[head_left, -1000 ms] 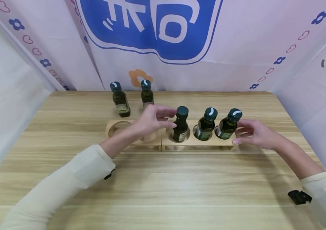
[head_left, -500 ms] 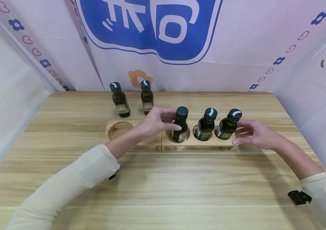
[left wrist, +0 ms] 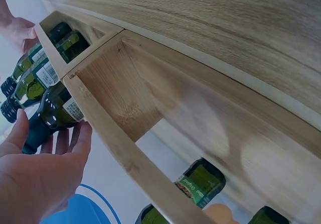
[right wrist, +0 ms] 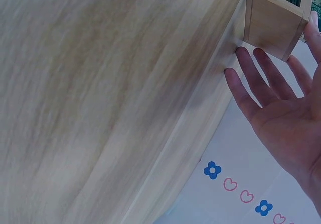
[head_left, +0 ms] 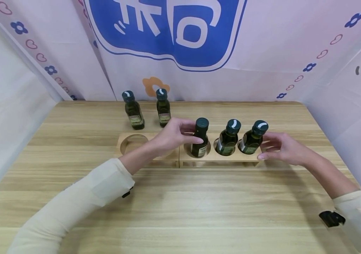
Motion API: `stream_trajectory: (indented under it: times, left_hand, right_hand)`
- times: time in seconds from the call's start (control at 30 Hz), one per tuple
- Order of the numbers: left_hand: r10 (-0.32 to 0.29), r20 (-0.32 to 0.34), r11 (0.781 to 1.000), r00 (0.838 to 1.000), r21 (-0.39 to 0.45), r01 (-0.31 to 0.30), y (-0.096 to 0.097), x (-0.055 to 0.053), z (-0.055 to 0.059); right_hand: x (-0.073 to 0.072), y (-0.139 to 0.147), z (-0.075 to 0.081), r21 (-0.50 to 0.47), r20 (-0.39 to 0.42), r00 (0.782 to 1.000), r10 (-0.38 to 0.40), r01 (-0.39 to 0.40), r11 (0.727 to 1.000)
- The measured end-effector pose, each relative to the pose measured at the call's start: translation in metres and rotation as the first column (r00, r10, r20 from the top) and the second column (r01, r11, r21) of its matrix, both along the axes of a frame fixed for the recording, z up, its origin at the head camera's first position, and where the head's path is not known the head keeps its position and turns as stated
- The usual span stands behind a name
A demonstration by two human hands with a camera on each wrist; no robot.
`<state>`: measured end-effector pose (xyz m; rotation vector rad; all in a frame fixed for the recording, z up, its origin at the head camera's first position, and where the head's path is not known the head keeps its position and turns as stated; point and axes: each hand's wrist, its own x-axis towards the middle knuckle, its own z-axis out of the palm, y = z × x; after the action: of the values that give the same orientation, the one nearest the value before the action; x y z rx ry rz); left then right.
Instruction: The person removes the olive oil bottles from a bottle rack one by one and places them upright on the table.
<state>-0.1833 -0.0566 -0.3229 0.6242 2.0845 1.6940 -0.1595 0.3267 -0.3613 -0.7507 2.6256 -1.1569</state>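
My left hand (head_left: 171,135) grips a dark green glass bottle (head_left: 200,139), the thumb in front and the fingers behind. This bottle (left wrist: 54,108) stands slightly tilted in the leftmost hole of the right wooden rack (head_left: 212,160). Two similar capped bottles, a middle one (head_left: 227,139) and a right one (head_left: 251,139), sit in the other holes. My right hand (head_left: 280,150) is at the rack's right end, its fingers spread and extended. In the right wrist view, the thumb lies by the corner of the rack's end wall (right wrist: 275,25).
Another wooden rack (head_left: 121,141) with round holes adjoins on the left, partly under my left forearm. Behind it stand two green bottles, one farther left (head_left: 133,112) and one nearer the middle (head_left: 163,109). A printed cloth (head_left: 247,84) rises behind the wooden table (head_left: 180,211).
My left hand has moved slightly right, and its thumb now lies across the front of the bottle. The right hand and the other bottles have stayed in place.
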Motion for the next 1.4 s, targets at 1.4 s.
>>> stream_trajectory:
  times: [1.4]
  left_hand:
    - [0.062,0.03,0.997,0.998,0.036,-0.063,0.0068,-0.0006,-0.0036]
  right_hand:
    - [0.0021,-0.0014,0.0023,0.005,0.009,1.0,-0.004,0.004,1.0]
